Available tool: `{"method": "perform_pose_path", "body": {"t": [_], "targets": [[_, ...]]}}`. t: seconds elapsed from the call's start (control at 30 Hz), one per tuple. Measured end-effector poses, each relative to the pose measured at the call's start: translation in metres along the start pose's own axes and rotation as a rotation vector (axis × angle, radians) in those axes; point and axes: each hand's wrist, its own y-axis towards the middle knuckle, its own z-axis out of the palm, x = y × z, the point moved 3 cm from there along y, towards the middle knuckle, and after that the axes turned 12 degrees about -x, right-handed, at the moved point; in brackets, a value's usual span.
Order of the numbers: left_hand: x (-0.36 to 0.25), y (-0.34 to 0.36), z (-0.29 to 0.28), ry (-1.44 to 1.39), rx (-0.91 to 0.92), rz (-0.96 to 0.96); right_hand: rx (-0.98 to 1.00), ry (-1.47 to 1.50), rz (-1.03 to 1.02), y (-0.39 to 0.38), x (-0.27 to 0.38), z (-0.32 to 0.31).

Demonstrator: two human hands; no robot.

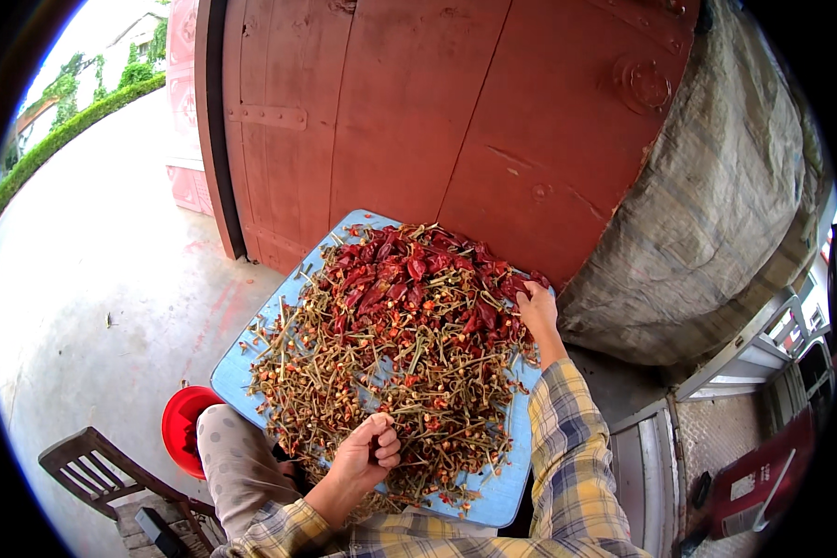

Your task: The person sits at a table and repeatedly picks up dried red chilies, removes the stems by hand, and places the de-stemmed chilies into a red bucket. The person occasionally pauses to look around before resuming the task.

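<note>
A blue board-like tabletop (507, 498) in front of me carries a wide heap of dried chili stems and caps (344, 372). Dried red chili peppers (409, 265) lie across the far part of the heap. Over the near edge of the stems, my left hand (363, 456) is closed with the thumb against the curled fingers; whatever it holds is hidden. At the heap's right side, my right hand (537, 314) has its fingers closed at the red chilies, gripping at their edge. Its fingertips are partly hidden.
A red bucket (184, 409) with dark red pieces stands on the floor by my left knee. At lower left is a wooden chair (93, 470). Past the tabletop rises a red wooden door (409, 121); a large grey covered bulk (688, 214) and a metal frame (646, 456) stand to the right.
</note>
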Motion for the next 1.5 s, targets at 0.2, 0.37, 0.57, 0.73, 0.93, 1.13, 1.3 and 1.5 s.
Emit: {"method": "perform_pose_path", "body": {"t": [0.2, 0.37, 0.57, 0.73, 0.93, 1.13, 1.3, 1.5], "targets": [[-0.009, 0.000, 0.001, 0.000, 0.025, 0.064, 0.122, 0.360, -0.145, -0.061, 0.079, -0.037], [-0.009, 0.001, 0.003, 0.004, 0.048, 0.053, 0.353, 0.528, -0.335, -0.137, 0.166, -0.072], [-0.014, -0.009, 0.009, 0.050, -0.012, 0.123, 0.534, 0.486, -0.479, -0.187, 0.214, -0.081], [-0.020, 0.006, -0.023, 0.007, -0.050, 0.176, 0.629, 0.379, -0.543, -0.218, 0.232, -0.076], [-0.025, -0.010, 0.007, -0.011, -0.243, 0.262, 0.595, 0.372, -0.579, -0.220, 0.233, -0.081], [-0.039, -0.006, -0.017, -0.068, -0.046, 0.257, 0.540, 0.254, -0.520, -0.181, 0.218, -0.081], [-0.036, -0.011, -0.009, -0.094, -0.024, 0.276, 0.449, -0.044, -0.444, -0.125, 0.171, -0.037], [-0.035, -0.001, -0.017, -0.119, 0.119, 0.143, 0.581, -0.097, -0.534, -0.130, 0.156, 0.013]]}}
